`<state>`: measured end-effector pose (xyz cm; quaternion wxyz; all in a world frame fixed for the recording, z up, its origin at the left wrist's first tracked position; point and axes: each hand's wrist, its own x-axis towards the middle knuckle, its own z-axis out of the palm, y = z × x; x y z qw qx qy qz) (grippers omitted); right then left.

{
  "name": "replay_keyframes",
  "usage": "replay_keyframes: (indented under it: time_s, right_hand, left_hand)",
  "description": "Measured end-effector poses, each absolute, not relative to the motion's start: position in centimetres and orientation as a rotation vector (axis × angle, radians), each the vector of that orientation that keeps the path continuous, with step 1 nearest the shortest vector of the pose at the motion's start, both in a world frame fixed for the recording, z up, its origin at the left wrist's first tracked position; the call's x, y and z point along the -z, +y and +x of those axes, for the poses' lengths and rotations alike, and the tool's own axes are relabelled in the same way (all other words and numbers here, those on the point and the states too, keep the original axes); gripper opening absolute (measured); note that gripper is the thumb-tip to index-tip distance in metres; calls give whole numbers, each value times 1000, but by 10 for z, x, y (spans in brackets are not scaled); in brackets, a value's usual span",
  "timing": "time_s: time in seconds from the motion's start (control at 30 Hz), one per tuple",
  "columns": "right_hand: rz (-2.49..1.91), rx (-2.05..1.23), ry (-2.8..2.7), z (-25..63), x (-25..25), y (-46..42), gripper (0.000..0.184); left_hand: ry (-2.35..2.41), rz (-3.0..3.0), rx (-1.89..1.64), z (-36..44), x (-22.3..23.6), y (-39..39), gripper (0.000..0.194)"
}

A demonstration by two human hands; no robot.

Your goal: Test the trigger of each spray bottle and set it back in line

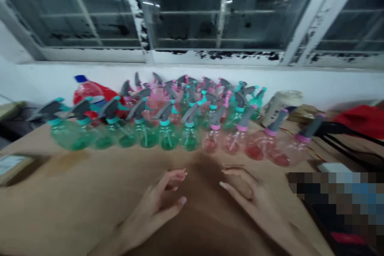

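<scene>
My left hand [163, 196] is over the brown table [99, 204], thumb and fingers apart, holding nothing. Opposite it, my right hand [249, 192] is also empty, with its fingers curved and the thumb held away from them. Beyond both hands stands a row of clear spray bottles with grey trigger heads. Green spray bottles [168, 136] with teal collars fill the left and middle of the row. Pink spray bottles [232, 142] with pink collars make up its right end. Neither hand touches a bottle. The picture is somewhat blurred.
More spray bottles crowd behind the row, against the white wall [312, 82]. A red jug with a blue cap [87, 90] stands back left, a white roll-shaped container [282, 106] back right. A box [15, 168] lies at left; black cables [351, 140] and a red cloth [363, 120] are at right.
</scene>
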<state>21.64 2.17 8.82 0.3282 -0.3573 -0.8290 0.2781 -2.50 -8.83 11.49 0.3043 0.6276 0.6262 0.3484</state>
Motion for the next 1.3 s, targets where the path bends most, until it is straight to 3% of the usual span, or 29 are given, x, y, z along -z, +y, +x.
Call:
replay_keyframes:
  time_s: [0.13,0.4,0.6,0.73,0.8,0.93,1.1,1.3]
  right_hand:
    - [-706,-870,-2348,161,-84,7,23]
    - [-437,-945,-2498,88,-73,-15,27]
    - [-361,-944,-2586,55,-64,-30,28]
    - [-286,-872,-2631,42,-56,-40,31]
    - [-243,-823,-2644,39,-53,-43,31]
    - [-202,-734,-2661,40,-52,-42,31]
    - [-194,-637,-2645,48,-56,-41,28]
    - [-191,-584,-2623,55,-59,-33,25]
  left_hand:
    - [1819,1551,-1005,-59,-113,-127,27]
    - [2167,1257,-1396,-174,-103,-161,24]
    - [2573,1038,-1594,-291,-116,-151,32]
    - [2714,1007,-1541,-338,-123,-137,54]
    - [2708,1039,-1484,-352,-123,-128,59]
    - [2637,1115,-1400,-366,-118,-112,33]
    - [2594,1138,-1347,-364,-118,-111,29]
    - [2747,1011,-1445,-330,-131,-152,55]
